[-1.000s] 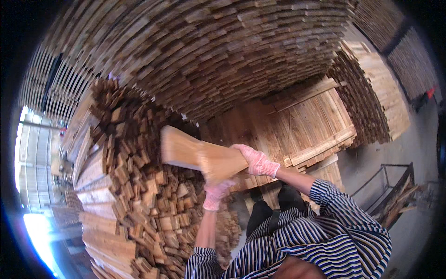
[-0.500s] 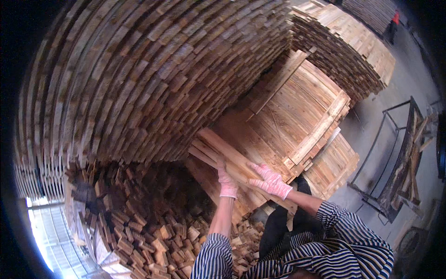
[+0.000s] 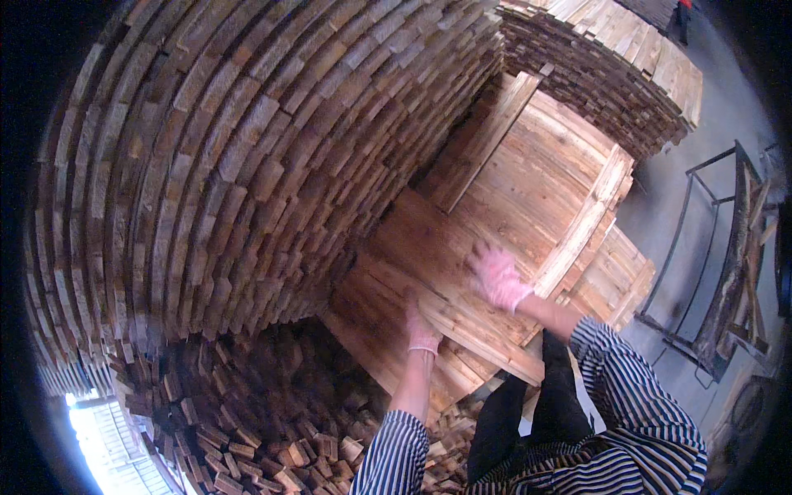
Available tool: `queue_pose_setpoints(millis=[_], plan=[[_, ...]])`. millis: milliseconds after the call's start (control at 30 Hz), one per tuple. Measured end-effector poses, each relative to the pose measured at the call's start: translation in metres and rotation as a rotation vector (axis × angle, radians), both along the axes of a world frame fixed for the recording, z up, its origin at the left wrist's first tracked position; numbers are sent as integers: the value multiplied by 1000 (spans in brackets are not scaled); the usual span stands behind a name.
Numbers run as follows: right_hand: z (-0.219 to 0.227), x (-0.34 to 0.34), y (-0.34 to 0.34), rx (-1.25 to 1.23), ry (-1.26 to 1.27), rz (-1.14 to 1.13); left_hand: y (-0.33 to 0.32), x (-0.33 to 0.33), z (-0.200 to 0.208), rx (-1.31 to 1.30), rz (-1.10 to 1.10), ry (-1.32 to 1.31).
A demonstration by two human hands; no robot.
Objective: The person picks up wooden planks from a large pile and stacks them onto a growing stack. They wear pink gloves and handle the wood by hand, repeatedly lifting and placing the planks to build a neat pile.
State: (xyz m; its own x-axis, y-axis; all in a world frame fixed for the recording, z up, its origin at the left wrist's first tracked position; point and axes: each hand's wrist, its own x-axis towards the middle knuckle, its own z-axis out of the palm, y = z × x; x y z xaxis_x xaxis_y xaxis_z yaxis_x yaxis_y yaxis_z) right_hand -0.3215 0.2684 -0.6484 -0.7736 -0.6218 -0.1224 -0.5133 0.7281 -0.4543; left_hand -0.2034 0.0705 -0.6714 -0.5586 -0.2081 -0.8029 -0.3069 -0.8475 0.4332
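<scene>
Both my hands wear pink-and-white gloves. My left hand (image 3: 422,328) is closed on the edge of a narrow wooden board (image 3: 487,340), near its far-left end; the board slants down to the right toward my legs. Some of these fingers are hidden or blurred. My right hand (image 3: 500,279) is off that board, with fingers spread and slightly blurred, over the layer of flat boards (image 3: 429,239). Whether it touches them I cannot tell.
A tall wall of stacked boards (image 3: 272,165) rises at the left. Loose short wood pieces (image 3: 247,445) are heaped below it. A crosswise board (image 3: 586,214) lies along the pile's right side. Another stack (image 3: 586,82) stands behind, and a dark metal frame (image 3: 693,256) at the right.
My right hand has let go of the boards and moved up and away, fingers spreading. The boards held together before now lie lower and nearer, and my left hand has moved slightly right and nearer.
</scene>
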Motion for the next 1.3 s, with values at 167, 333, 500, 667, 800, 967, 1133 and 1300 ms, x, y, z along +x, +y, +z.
queue_pose_setpoints(millis=[167,333,500,667,800,967,1133,1300], plan=[[64,35,20,-331,-663,-15,32,-31,21,-19,15,51],[37,-50,49,-197,-373,-115,32,-56,-7,-10,41,-58],[-27,-103,26,-104,-225,-90,23,-54,-24,-153,13,-6],[-8,-65,12,-61,-7,3,26,-62,-23,45,59,153],[56,-37,30,-165,-370,116,41,-87,-22,-96,-87,254],[55,-101,70,-124,-385,-54,65,-101,-18,-957,-1071,-298],[-15,-141,66,3,-203,-211,77,-80,-28,-1548,-1198,-263],[-23,-107,38,-50,-145,-99,67,-79,-15,-910,-1227,-216]])
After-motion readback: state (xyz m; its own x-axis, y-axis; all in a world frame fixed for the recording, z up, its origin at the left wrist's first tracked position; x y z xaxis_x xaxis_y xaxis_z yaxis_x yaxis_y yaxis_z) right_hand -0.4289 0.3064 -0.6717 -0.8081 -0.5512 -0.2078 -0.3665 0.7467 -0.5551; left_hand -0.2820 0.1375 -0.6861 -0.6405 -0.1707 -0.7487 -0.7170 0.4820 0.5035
